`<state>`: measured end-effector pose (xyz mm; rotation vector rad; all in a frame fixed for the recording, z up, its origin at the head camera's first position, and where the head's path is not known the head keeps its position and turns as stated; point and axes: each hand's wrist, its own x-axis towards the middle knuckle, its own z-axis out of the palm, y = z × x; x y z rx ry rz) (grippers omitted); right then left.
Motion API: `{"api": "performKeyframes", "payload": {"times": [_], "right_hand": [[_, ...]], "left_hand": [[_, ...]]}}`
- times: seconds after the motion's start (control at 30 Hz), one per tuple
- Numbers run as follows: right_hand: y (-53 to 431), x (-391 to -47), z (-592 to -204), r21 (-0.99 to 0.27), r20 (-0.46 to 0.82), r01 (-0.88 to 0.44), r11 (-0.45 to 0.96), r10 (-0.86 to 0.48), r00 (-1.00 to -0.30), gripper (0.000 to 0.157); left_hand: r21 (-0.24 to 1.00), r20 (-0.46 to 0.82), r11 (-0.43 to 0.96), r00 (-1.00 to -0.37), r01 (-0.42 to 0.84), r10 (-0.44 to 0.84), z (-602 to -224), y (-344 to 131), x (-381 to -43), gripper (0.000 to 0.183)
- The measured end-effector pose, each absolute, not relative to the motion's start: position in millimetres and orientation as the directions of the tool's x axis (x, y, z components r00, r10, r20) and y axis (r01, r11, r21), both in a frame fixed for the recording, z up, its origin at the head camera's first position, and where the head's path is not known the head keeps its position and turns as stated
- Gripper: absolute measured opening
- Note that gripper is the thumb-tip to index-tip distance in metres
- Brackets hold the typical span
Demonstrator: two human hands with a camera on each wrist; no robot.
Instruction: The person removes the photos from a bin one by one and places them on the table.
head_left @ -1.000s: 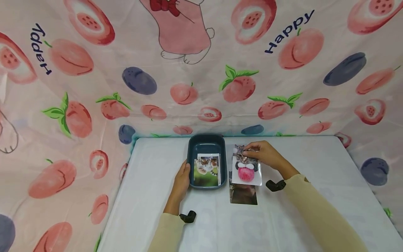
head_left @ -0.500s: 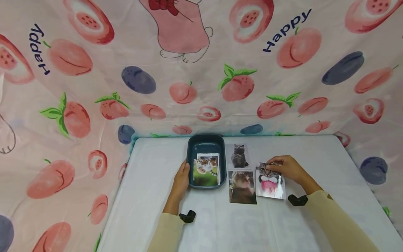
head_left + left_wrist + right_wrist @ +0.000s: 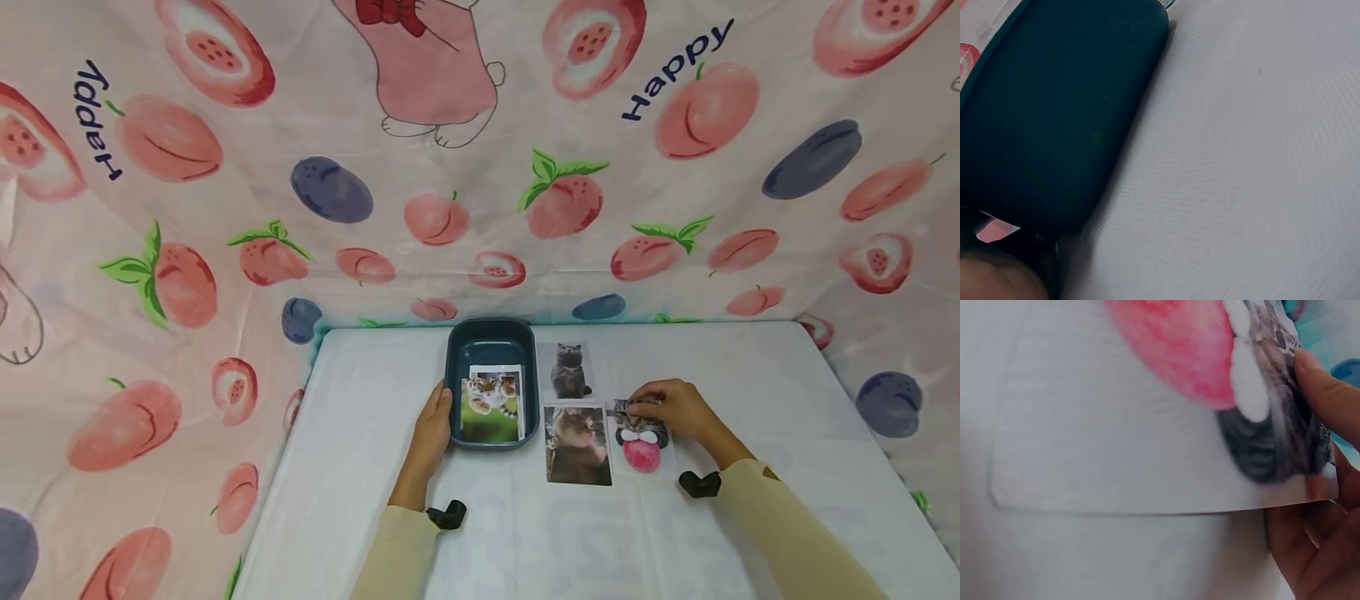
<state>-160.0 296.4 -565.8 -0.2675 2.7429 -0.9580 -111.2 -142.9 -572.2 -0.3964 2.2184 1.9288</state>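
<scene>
My left hand [image 3: 431, 429] holds the left side of a dark teal tray [image 3: 491, 335]. In the left wrist view the tray's outer wall [image 3: 1066, 112] fills the left part, with a bit of a finger at the lower corner. Inside the tray lie photo cards, the top one a tiger cub card [image 3: 487, 412]. My right hand [image 3: 678, 412] pinches a kitten photo card [image 3: 641, 442] with a pink ball by its top edge, thumb on the printed face in the right wrist view. Beside it lie a grey cat card [image 3: 570, 372] and a brownish, glare-blurred photo card [image 3: 577, 446].
A white cloth [image 3: 540, 542] covers the table. Behind it hangs a fruit-patterned curtain [image 3: 450, 183], close to the tray's far end. Another fruit-patterned sheet falls along the table's left edge.
My right hand has carried the kitten card right and toward the front, uncovering the grey cat card and the brownish one. The card now lies flatter, next to the brownish one. My left hand stays put.
</scene>
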Motion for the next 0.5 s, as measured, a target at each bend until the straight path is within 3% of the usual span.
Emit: {"api": "performKeyframes", "payload": {"times": [0.5], "right_hand": [[287.3,-159.7,-564.8,-0.581,-0.077,-0.163,0.798,-0.254,-0.964,0.021]], "left_hand": [[0.939,-0.311,0.125,-0.946,-0.321,-0.091,-573.4,-142.4,-112.0,0.062]]}}
